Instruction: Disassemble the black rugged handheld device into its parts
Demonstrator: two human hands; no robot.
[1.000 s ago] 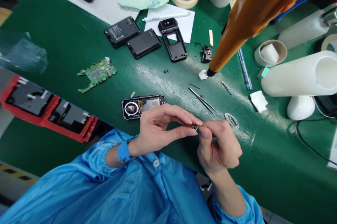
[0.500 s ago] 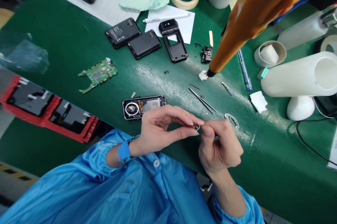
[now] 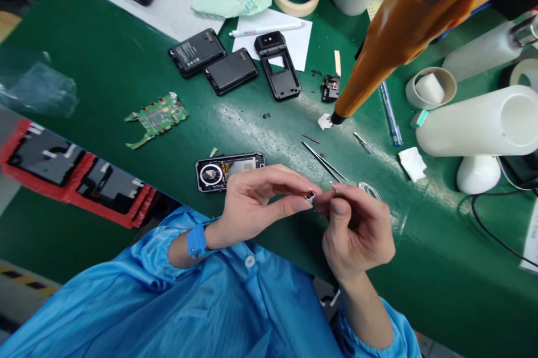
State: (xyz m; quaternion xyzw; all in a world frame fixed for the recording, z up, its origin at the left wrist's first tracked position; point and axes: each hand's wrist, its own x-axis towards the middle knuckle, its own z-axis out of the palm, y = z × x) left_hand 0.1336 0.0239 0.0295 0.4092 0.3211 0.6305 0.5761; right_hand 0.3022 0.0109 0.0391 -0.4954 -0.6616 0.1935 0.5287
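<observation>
Between thumb and fingertips, my left hand (image 3: 263,201) pinches a small rectangular electronic part (image 3: 310,196) with a dark face and a light metallic edge. Just to its right is my right hand (image 3: 359,229), thumb and fingers curled together. A tiny glint shows at those fingertips, too small to name. Partly behind my left hand lies an opened device housing (image 3: 210,173) with a white ring and an orange flex strip. Beyond my hands are tweezers (image 3: 323,161) and a coil of thin wire (image 3: 370,191), the latter partly covered by my right hand.
A green circuit board (image 3: 158,118) lies to the left. Two black battery packs (image 3: 197,52) and a black frame (image 3: 278,66) sit farther back. An orange-covered tube (image 3: 374,55) hangs down from the upper right. White bottles (image 3: 474,120) stand at the right.
My right hand has drawn slightly right, away from the small part, and its fingers have loosened a little. The part stays in my left hand, now more visible.
</observation>
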